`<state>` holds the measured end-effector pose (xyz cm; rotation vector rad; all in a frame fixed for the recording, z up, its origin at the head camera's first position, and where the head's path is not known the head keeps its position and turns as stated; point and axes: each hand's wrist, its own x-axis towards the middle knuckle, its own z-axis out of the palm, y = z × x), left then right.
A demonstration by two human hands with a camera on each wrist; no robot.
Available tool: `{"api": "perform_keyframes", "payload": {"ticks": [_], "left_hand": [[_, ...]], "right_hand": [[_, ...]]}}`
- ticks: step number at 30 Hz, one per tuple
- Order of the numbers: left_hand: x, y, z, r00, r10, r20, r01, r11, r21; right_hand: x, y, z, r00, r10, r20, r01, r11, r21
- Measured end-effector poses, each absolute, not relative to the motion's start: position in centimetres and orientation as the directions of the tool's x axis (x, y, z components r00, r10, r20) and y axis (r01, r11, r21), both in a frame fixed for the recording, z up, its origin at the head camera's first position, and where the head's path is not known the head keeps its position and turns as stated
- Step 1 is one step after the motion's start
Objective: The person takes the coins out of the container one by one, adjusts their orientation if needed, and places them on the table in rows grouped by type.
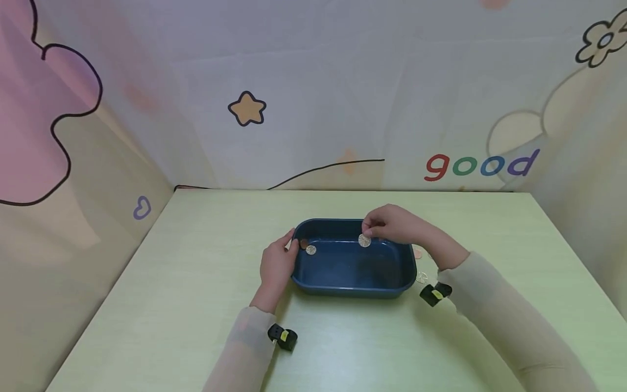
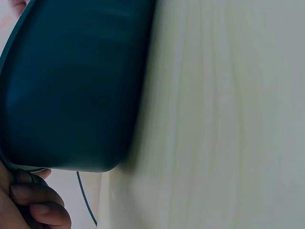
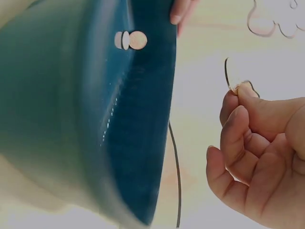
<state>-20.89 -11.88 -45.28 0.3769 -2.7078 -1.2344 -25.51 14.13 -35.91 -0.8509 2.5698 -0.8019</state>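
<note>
A deep blue rectangular dish [image 1: 354,290] with rounded corners sits on the table in the head view. My left hand [image 1: 278,265] grips its left end, thumb at the rim; the left wrist view shows curled fingers [image 2: 47,208] beside the dish's end wall. Over the dish's back right part, my right hand [image 1: 394,224] pinches a silver coin [image 1: 364,240] between thumb and fingertips. The right wrist view has this hand [image 3: 262,148] above the rim. Inside the dish at the left lie a brown coin [image 1: 304,244] and a silver coin [image 1: 311,250].
Just right of the dish, a copper-coloured coin [image 1: 418,253] and another silver coin [image 1: 422,277] lie on the pale green table [image 1: 161,321], partly hidden by the dish and right arm. A printed cloth backdrop [image 1: 323,98] rises behind the table and along both sides.
</note>
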Motion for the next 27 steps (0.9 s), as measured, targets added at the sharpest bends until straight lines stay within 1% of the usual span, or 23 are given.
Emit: {"api": "perform_keyframes", "payload": {"ticks": [3,11,19,27], "left_hand": [[-20.8,-11.9,-45.2,-0.958,-0.286,0.019,-0.172,0.628,0.759],[-20.8,-11.8,-45.2,-0.96,-0.28,0.007,-0.178,0.628,0.757],[-20.6,-11.8,-44.9,-0.96,-0.279,-0.005,-0.185,0.623,0.76],[-20.7,-12.0,-45.2,-0.961,-0.273,0.041,-0.148,0.633,0.76]], "right_hand": [[-24.9,15.4,-36.3,-0.795,-0.597,-0.103,-0.42,0.665,-0.617],[-23.6,18.6,-37.8,-0.853,-0.508,-0.118,-0.309,0.675,-0.67],[-22.9,21.6,-38.8,-0.895,-0.427,-0.126,-0.236,0.695,-0.68],[-22.1,25.2,-39.4,-0.928,-0.355,-0.115,-0.195,0.723,-0.663]]}}
